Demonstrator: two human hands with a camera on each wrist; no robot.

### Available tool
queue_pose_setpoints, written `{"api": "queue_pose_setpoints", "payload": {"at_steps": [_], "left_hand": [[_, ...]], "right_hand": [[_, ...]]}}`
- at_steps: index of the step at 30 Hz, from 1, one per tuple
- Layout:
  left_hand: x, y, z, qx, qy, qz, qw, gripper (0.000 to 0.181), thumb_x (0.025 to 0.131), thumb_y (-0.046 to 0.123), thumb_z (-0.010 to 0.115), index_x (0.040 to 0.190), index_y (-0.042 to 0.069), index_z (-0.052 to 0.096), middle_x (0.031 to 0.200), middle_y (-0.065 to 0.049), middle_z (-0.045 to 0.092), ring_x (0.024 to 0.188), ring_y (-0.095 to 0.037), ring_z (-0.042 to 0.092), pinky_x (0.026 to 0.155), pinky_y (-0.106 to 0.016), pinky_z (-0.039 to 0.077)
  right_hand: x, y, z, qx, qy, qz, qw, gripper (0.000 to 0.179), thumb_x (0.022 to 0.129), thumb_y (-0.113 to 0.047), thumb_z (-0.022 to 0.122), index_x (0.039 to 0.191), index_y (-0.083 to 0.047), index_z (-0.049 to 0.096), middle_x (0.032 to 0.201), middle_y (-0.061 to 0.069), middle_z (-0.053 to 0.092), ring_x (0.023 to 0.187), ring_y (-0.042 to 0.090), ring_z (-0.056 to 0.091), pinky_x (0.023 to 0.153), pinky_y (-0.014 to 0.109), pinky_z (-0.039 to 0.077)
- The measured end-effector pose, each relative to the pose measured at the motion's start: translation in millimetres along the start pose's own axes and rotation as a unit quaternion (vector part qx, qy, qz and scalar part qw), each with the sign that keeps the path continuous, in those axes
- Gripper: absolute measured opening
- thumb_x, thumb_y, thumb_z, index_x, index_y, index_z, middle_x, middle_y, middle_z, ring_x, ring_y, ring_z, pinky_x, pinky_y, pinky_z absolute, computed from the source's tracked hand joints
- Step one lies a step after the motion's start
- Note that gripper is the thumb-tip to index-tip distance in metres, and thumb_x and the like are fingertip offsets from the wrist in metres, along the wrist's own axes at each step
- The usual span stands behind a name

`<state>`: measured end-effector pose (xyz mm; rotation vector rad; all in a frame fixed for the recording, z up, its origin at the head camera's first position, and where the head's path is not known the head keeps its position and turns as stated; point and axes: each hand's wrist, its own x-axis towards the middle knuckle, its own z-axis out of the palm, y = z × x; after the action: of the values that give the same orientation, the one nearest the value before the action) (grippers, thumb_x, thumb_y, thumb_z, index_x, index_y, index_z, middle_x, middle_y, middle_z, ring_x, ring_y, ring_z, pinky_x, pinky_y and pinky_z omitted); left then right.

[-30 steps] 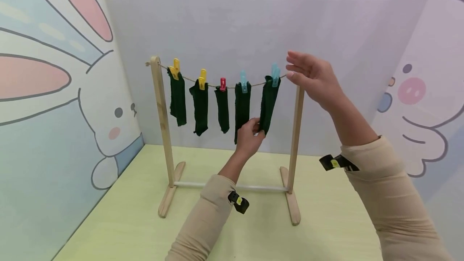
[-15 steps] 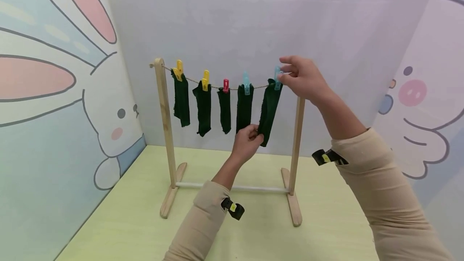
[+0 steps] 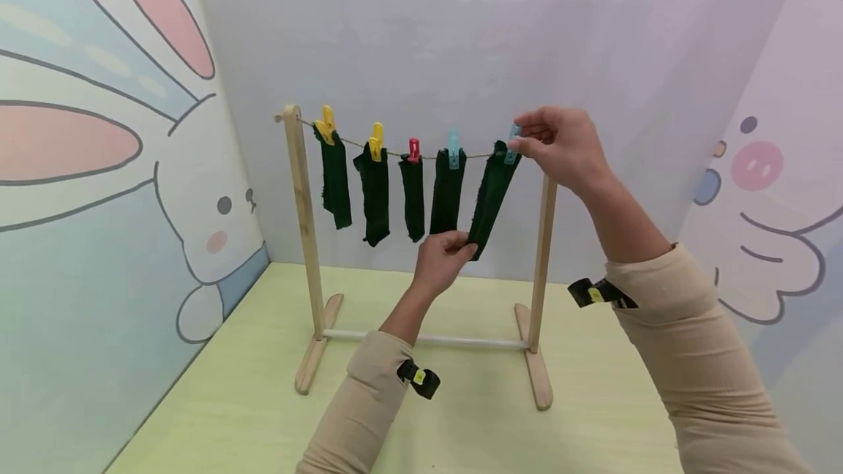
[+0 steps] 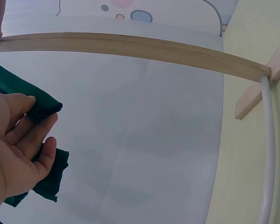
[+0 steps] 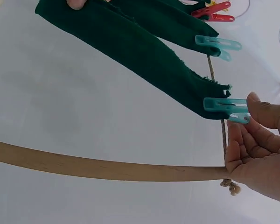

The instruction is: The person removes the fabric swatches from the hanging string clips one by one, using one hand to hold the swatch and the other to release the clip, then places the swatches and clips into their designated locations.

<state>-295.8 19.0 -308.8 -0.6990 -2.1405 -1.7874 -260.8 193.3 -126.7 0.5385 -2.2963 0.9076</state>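
Cloth [image 3: 494, 200]: pegged on line [image 5: 223, 135] near right post [image 3: 544, 254], slanting

Pinching lower end with left hand [image 3: 440, 263], thumb against fingers, only cloth between. Pinching blue peg [image 5: 217, 104] at top with right hand [image 3: 568, 146], thumb and fingers closed onto handles. Hanging with lower end left of top, near next cloth [image 3: 449, 192]. Farther left on line: three more cloths [image 3: 376, 196], under red peg [image 3: 414, 150] and two yellow pegs [image 3: 376, 142]. Running low from right post: white bar [image 3: 474, 343].

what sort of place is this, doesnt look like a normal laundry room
Likely a staged booth, perhaps for filming: cartoon walls flank a plain backdrop, and between them stands a rack with green cloths.
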Motion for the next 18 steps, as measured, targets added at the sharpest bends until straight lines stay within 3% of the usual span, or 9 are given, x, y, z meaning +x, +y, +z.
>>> {"api": "queue_pose_setpoints", "payload": {"at_steps": [4, 9, 18], "left_hand": [[-2.4, 0.5, -0.1, -0.011, 0.001, -0.006, 0.9999, 0.017, 0.087, 0.011, 0.066, 0.101, 0.003, 0.071, 0.091, -0.005, 0.069, 0.082, -0.014, 0.064, 0.075, -0.028, 0.049], [-14.6, 5.6, -0.8, -0.029, -0.009, -0.006, 0.9995, 0.02, 0.088, 0.01, 0.065, 0.104, -0.001, 0.069, 0.095, -0.011, 0.068, 0.086, -0.02, 0.063, 0.076, -0.027, 0.049], [-19.2, -0.4, -0.5, -0.028, -0.014, -0.002, 0.9995, 0.018, 0.087, 0.009, 0.065, 0.103, 0.001, 0.069, 0.092, -0.006, 0.069, 0.083, -0.014, 0.063, 0.075, -0.027, 0.05]], "right_hand": [[-0.1, 5.1, 3.4, 0.01, 0.035, -0.031, 0.9988, 0.024, 0.086, -0.01, 0.067, 0.105, 0.005, 0.065, 0.091, 0.017, 0.064, 0.073, 0.014, 0.056, 0.065, 0.015, 0.043], [-5.2, 10.5, 10.5, 0.035, 0.101, -0.083, 0.9908, 0.016, 0.083, -0.003, 0.068, 0.094, 0.009, 0.065, 0.082, 0.017, 0.064, 0.064, 0.006, 0.053, 0.063, 0.014, 0.043], [-5.1, 11.8, 11.8, 0.098, 0.174, -0.07, 0.9772, 0.017, 0.082, -0.004, 0.07, 0.092, 0.009, 0.067, 0.077, -0.001, 0.063, 0.064, 0.01, 0.051, 0.062, 0.016, 0.042]]}}
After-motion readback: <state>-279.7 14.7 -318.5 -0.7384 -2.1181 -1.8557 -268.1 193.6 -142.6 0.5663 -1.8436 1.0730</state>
